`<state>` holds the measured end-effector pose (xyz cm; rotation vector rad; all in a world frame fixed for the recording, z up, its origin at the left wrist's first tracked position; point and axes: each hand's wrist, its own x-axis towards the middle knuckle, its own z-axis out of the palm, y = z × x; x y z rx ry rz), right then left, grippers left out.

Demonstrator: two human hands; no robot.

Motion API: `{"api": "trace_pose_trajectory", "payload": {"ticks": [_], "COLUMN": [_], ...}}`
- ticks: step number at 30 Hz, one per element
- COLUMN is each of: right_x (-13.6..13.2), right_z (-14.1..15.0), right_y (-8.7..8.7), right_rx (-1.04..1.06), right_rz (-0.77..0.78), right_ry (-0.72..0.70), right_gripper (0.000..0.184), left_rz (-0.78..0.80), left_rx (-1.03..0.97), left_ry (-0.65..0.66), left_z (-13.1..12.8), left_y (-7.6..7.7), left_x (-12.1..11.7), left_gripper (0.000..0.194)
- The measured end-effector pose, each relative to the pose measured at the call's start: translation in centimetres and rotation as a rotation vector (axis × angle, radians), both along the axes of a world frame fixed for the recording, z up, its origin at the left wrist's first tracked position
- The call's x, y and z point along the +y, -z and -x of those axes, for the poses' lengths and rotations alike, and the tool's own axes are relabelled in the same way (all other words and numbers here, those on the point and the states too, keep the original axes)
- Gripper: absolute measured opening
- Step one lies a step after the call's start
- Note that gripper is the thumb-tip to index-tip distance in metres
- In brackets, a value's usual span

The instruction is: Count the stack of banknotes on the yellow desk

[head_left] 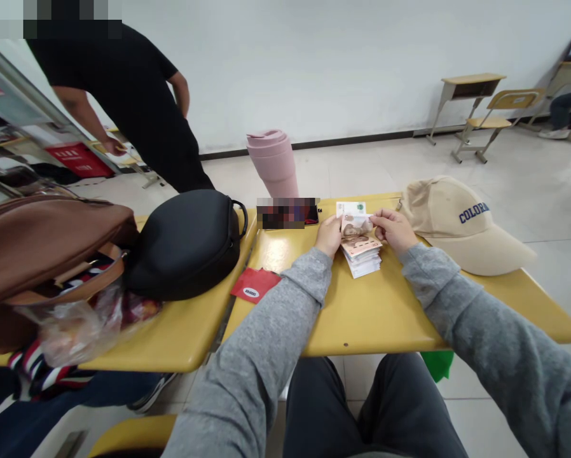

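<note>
Banknotes [357, 226] are pinched between my two hands above the yellow desk [362, 324]. My left hand [330, 236] grips their left edge, its fingers partly hidden behind them. With thumb and fingertips closed, my right hand [394, 230] holds the upper right edge of a note. Just below lies a thick stack of small paper notes [363, 261], with an orange-brown printed one on top. Whether the held notes touch the stack I cannot tell. A red packet [255, 284] with a white oval label rests by my left forearm.
Behind my hands stand a pink tumbler [276, 162] and a phone [311, 213], its screen partly blurred. A beige cap [450, 222] sits at right. Leftward are a black case [190, 245], a brown bag [42, 242] and a plastic bag [82, 331]. A person in black [123, 95] stands beyond.
</note>
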<state>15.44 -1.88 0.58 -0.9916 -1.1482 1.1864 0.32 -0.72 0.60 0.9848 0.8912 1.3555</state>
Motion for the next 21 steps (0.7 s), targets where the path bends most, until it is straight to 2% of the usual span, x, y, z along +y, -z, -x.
{"api": "trace_pose_trajectory", "payload": {"ticks": [7, 21], "right_x": [-0.11, -0.23], "right_z": [0.02, -0.02], "right_y": [0.03, 0.09], "right_rx": [-0.008, -0.083], "right_rz": [-0.011, 0.007], "right_ry": [-0.002, -0.05], "right_gripper": [0.026, 0.035], "left_rz": [0.026, -0.016], "left_rx": [-0.011, -0.049], "left_ry": [0.0, -0.009], "left_z": [-0.03, 0.04], "left_y": [-0.19, 0.68], "left_x": [-0.12, 0.57], "left_gripper": [0.012, 0.017]}}
